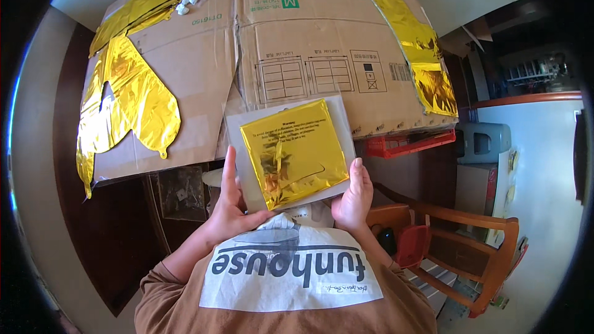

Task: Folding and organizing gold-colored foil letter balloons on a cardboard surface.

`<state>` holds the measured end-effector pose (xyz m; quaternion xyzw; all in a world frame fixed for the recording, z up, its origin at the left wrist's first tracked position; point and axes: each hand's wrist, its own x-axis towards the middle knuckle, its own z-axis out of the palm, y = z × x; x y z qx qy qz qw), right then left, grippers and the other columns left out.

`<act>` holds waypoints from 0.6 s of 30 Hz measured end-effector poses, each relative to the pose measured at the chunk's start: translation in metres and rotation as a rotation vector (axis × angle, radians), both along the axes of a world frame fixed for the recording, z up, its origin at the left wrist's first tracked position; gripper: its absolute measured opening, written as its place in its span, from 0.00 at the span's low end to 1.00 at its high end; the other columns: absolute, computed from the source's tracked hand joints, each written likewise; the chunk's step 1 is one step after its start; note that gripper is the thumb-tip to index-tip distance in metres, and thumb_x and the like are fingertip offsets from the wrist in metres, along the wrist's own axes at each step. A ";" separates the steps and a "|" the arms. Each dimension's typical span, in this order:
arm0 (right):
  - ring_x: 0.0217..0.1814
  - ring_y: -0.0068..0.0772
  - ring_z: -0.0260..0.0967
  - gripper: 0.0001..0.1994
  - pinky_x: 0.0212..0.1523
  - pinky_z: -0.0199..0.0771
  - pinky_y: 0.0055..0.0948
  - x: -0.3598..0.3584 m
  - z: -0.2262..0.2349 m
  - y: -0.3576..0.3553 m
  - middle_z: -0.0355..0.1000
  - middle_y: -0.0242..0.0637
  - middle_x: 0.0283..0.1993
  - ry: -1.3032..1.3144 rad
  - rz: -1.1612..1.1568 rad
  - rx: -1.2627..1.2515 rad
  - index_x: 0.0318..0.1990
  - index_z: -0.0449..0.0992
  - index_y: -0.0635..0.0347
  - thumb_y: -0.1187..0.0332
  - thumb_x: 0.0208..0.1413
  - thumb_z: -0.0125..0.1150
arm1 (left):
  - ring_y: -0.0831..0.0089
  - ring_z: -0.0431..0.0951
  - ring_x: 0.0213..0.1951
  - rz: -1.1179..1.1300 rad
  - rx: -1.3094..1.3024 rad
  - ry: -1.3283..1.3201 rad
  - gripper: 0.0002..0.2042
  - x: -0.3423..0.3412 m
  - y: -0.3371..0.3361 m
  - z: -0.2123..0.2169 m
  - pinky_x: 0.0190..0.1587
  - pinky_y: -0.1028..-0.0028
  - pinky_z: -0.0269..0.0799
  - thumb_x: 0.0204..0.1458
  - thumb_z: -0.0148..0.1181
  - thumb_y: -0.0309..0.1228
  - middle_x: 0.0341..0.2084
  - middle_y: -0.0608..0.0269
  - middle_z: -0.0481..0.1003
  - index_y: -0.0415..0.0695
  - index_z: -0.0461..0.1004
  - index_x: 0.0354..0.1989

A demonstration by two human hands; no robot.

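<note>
Folded foil balloon (294, 151) on card (244, 125), flattened cardboard box (272, 43) behind

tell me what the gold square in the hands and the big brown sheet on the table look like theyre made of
The gold square, held by the left hand and right hand, looks like thin metallised foil film: mirror-bright, creased, inside what seems a clear plastic sleeve. The brown sheet looks like flattened corrugated cardboard: matte, with fold lines and printed panels.

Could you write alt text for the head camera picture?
Two bare hands, left hand and right hand, hold a clear packet with a folded gold foil sheet inside, above flattened cardboard strewn with gold foil balloons.
</note>
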<state>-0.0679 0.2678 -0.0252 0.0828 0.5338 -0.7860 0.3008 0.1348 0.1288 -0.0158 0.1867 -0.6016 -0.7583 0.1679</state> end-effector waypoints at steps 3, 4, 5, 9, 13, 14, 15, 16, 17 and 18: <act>0.39 0.19 0.72 0.15 0.43 0.72 0.24 0.000 -0.008 0.004 0.78 0.31 0.39 0.054 -0.004 0.040 0.38 0.77 0.61 0.57 0.69 0.59 | 0.63 0.56 0.73 -0.010 -0.145 -0.033 0.63 -0.001 0.000 0.008 0.70 0.60 0.59 0.49 0.69 0.15 0.75 0.48 0.46 0.54 0.16 0.76; 0.39 0.19 0.72 0.15 0.44 0.72 0.24 -0.001 -0.012 0.006 0.79 0.32 0.39 0.065 -0.001 0.045 0.39 0.77 0.61 0.57 0.70 0.58 | 0.64 0.56 0.72 -0.011 -0.211 -0.064 0.63 -0.002 -0.001 0.014 0.70 0.62 0.58 0.49 0.70 0.17 0.75 0.46 0.47 0.52 0.17 0.76; 0.40 0.20 0.73 0.15 0.45 0.72 0.24 -0.001 -0.014 0.006 0.79 0.33 0.39 0.077 0.004 0.050 0.39 0.78 0.62 0.57 0.70 0.58 | 0.65 0.56 0.72 -0.013 -0.197 -0.067 0.62 -0.002 -0.001 0.018 0.70 0.62 0.58 0.49 0.69 0.17 0.75 0.47 0.48 0.50 0.18 0.77; 0.47 0.26 0.75 0.14 0.51 0.73 0.28 -0.007 0.004 0.008 0.79 0.38 0.47 0.006 0.154 -0.085 0.50 0.76 0.65 0.62 0.70 0.56 | 0.67 0.55 0.73 0.055 -0.217 -0.122 0.57 -0.001 -0.002 0.008 0.71 0.64 0.56 0.49 0.67 0.14 0.75 0.51 0.49 0.45 0.27 0.78; 0.57 0.34 0.74 0.20 0.58 0.73 0.36 -0.027 0.018 0.019 0.74 0.44 0.57 0.021 0.528 -0.378 0.63 0.67 0.67 0.68 0.68 0.55 | 0.67 0.58 0.72 0.210 0.053 -0.048 0.50 -0.011 -0.003 0.007 0.71 0.66 0.57 0.49 0.62 0.11 0.74 0.53 0.52 0.40 0.37 0.78; 0.59 0.35 0.73 0.21 0.59 0.73 0.38 -0.031 0.019 0.022 0.73 0.44 0.59 0.024 0.584 -0.359 0.65 0.65 0.67 0.69 0.68 0.55 | 0.68 0.61 0.70 0.236 0.056 -0.053 0.48 -0.014 -0.005 0.007 0.71 0.67 0.58 0.49 0.61 0.11 0.73 0.55 0.55 0.39 0.40 0.78; 0.60 0.36 0.72 0.23 0.60 0.73 0.40 -0.034 0.019 0.023 0.72 0.45 0.61 0.027 0.640 -0.340 0.67 0.63 0.67 0.70 0.67 0.55 | 0.68 0.60 0.71 0.233 0.057 -0.064 0.48 -0.016 -0.006 0.007 0.71 0.67 0.58 0.49 0.61 0.11 0.73 0.55 0.55 0.39 0.41 0.78; 0.60 0.37 0.73 0.21 0.59 0.75 0.39 -0.036 0.015 0.025 0.73 0.45 0.60 0.034 0.633 -0.309 0.65 0.66 0.65 0.70 0.67 0.56 | 0.69 0.59 0.71 0.231 0.058 -0.075 0.47 -0.017 -0.006 0.005 0.70 0.67 0.59 0.48 0.61 0.11 0.73 0.55 0.55 0.38 0.42 0.77; 0.58 0.37 0.74 0.19 0.58 0.76 0.38 -0.034 0.012 0.024 0.74 0.45 0.58 0.039 0.605 -0.315 0.63 0.68 0.64 0.70 0.67 0.57 | 0.69 0.59 0.71 0.226 0.058 -0.090 0.47 -0.018 -0.006 0.005 0.70 0.68 0.59 0.48 0.61 0.11 0.73 0.54 0.55 0.38 0.43 0.77; 0.56 0.37 0.75 0.18 0.56 0.77 0.37 -0.031 0.009 0.024 0.75 0.44 0.57 0.045 0.577 -0.321 0.62 0.70 0.64 0.71 0.67 0.57 | 0.72 0.58 0.71 0.198 -0.126 -0.155 0.45 -0.018 -0.007 0.007 0.69 0.73 0.58 0.50 0.63 0.15 0.73 0.56 0.54 0.37 0.45 0.77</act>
